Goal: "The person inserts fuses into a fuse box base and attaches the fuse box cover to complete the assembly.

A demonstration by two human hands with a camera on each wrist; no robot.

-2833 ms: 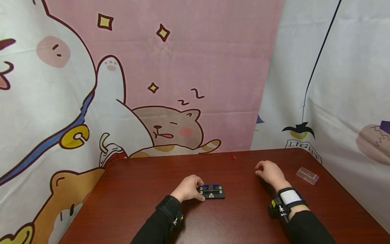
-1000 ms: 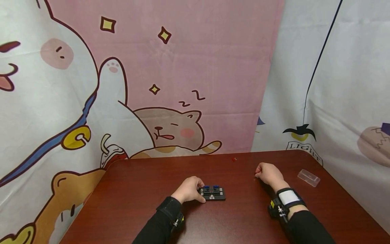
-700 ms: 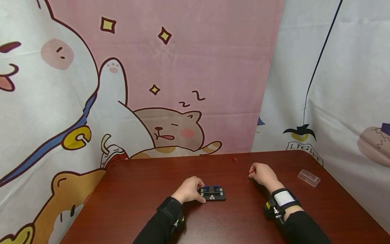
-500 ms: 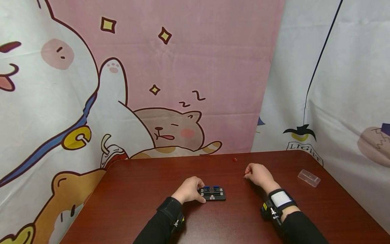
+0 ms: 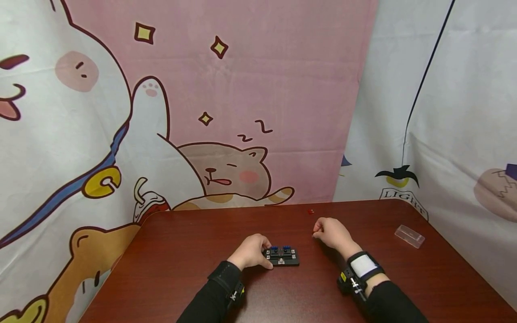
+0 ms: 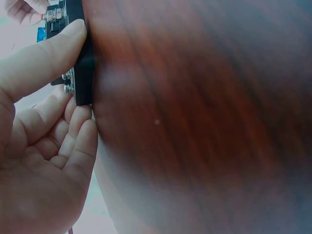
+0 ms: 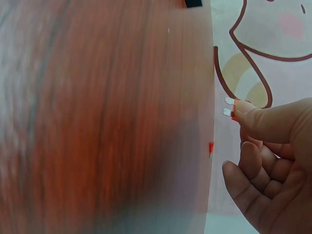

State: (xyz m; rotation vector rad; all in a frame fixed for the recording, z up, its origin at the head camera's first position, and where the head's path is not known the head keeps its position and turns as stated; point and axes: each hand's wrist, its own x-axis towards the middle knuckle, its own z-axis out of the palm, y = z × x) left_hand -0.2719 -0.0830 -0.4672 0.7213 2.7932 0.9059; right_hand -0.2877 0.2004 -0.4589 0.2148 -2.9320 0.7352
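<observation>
A black fuse block (image 5: 281, 256) with metal screw terminals and blue parts along its back edge lies on the table. My left hand (image 5: 251, 252) grips its left end, the thumb in front and fingers behind. In the left wrist view the thumb presses on the block (image 6: 87, 63). Right of the block and apart from it, my right hand (image 5: 333, 234) pinches a small red blade fuse (image 7: 235, 109) between thumb and forefinger. Two flat metal prongs stick out from the fuse; the fingers hide most of its red body.
Another small red piece (image 5: 311, 211) lies near the table's back edge. A clear plastic case (image 5: 409, 236) sits at the right. The brown wooden table (image 5: 291, 296) meets a printed cloth backdrop (image 5: 307, 112) behind.
My right hand has moved left across the table toward the fuse block, carrying the blade fuse. My left hand and the block have stayed in place.
</observation>
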